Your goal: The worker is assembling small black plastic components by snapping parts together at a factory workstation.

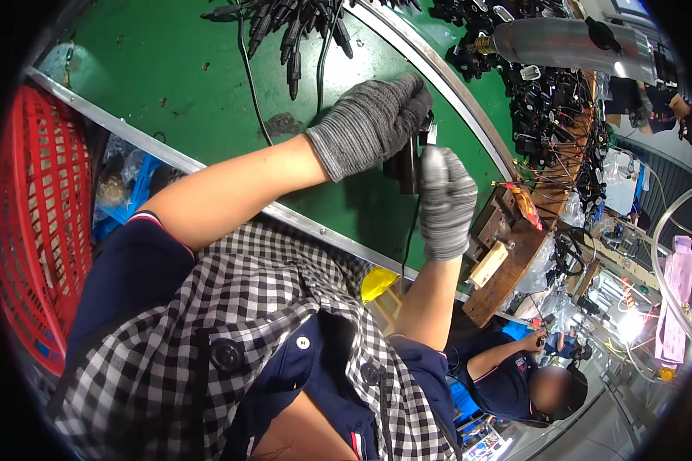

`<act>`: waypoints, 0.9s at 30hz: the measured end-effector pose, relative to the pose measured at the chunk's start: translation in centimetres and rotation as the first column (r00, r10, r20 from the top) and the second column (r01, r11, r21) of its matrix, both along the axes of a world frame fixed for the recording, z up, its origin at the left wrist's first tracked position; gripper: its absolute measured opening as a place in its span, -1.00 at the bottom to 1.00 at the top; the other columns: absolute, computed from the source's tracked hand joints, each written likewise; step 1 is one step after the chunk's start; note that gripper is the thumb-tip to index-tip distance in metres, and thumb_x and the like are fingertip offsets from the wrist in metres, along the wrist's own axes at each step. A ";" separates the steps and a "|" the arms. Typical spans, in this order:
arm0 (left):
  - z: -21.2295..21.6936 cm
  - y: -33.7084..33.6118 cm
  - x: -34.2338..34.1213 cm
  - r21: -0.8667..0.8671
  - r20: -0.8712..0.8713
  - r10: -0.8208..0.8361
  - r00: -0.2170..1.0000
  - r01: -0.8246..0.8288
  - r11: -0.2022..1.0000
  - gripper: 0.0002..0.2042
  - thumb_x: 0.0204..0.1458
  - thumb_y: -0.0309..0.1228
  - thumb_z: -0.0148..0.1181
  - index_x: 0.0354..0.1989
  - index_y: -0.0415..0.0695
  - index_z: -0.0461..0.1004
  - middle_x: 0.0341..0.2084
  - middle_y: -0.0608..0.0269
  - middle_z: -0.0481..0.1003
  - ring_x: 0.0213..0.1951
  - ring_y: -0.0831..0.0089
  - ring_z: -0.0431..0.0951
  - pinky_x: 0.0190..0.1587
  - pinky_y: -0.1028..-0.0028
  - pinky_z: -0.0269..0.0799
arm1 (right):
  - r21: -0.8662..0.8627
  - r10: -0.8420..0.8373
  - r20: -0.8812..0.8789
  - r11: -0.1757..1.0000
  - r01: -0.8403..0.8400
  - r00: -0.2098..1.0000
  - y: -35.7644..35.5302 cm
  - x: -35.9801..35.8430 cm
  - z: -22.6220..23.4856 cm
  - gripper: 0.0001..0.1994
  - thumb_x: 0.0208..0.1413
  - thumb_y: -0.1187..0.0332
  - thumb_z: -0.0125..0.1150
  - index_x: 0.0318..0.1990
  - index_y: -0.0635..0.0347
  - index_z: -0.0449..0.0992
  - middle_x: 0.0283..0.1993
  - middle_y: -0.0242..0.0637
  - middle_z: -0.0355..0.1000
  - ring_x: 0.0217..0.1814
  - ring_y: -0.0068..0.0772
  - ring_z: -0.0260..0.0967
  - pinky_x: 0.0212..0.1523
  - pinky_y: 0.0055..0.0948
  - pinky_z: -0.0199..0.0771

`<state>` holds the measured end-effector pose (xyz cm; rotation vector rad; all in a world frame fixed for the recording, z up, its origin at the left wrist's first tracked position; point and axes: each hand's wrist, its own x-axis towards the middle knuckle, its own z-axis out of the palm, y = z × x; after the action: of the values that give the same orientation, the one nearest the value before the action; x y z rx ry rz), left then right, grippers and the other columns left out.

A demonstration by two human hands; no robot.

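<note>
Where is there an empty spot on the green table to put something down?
Bare green tabletop lies between the metal edge rail, the bundle of black cable plugs and the grey-gloved left hand. Past the curved metal strip, black connectors crowd everything.

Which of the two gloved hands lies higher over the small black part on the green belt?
The left hand lies higher, covering the black part from above; the right hand grips it from below.

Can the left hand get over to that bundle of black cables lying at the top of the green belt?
Probably yes. The left hand is gripping a black adapter together with the right hand, so it would have to let go first; only bare green belt lies before the cable bundle.
</note>
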<state>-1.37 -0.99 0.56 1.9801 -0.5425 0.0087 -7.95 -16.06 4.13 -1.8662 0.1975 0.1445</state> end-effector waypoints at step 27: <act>-0.1 -0.4 -0.2 -0.300 -0.227 -0.030 0.973 -0.041 0.953 -0.72 0.12 -0.30 -0.11 -0.15 -0.25 0.37 -0.33 -0.05 0.46 -0.30 0.11 0.49 -0.29 0.25 0.40 | 0.082 -0.085 -0.124 0.992 0.095 0.989 0.3 0.6 1.4 -0.69 0.07 0.15 0.12 -0.57 0.18 0.39 -0.68 -0.32 0.33 -0.66 -0.52 0.23 -0.63 -0.47 0.18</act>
<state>-1.59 -1.43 0.48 1.6549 -0.3601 -0.1255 -7.39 -15.80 5.57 -1.7589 0.3531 0.2008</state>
